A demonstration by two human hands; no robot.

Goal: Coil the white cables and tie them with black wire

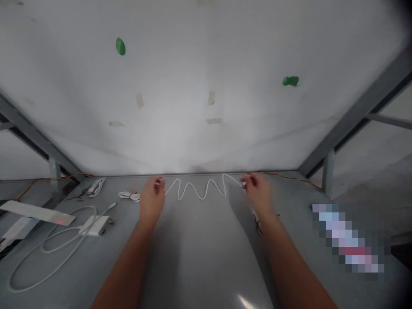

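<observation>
A thin white cable [202,198] runs in a zigzag of kinks between my two hands, above the far part of the grey tabletop [206,249]. My left hand [153,195] is closed on its left end, thumb and fingers pinched together. At the other end, my right hand [257,191] grips the cable in the same way. Both ends are mostly hidden in the fingers. Just left of my left hand lies a white cable bundle [129,196] bound with a dark tie. Several black twist ties [257,225] lie beside my right wrist.
At left are a white charger [95,225] with a looped cable, a white power strip [38,213] with a red light, and another coiled cable [96,187]. A pixelated object [347,238] lies at right. A white wall [180,141] and metal frame posts [328,171] bound the table.
</observation>
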